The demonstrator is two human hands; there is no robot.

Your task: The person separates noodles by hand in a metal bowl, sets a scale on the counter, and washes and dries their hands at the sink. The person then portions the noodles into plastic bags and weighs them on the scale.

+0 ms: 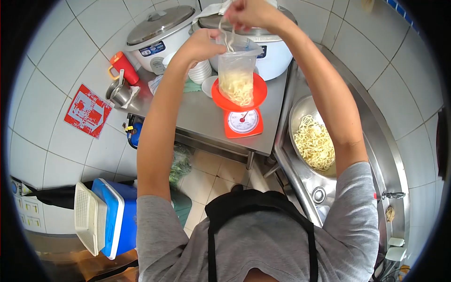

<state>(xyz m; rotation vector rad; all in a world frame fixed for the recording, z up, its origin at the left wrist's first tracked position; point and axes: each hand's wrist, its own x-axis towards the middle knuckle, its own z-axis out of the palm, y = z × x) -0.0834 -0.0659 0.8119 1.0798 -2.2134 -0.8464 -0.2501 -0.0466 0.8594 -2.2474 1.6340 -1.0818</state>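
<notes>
Past your apron [260, 203], your left grip [199, 46] pinches the rim of the bag [237, 77] on the scale [243, 129] while your right grip [246, 16] pinches a noodle strand [229, 44] at the bag's mouth, seemingly mid-filling, the next move calling for careful lowering.

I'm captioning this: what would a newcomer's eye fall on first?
Probably the red scale on the metal table, with a clear bag of noodles on its pan. Above, the right hand holds a pale strand and the left hand holds the bag's mouth. At right, more noodles lie in a metal bowl.
</notes>
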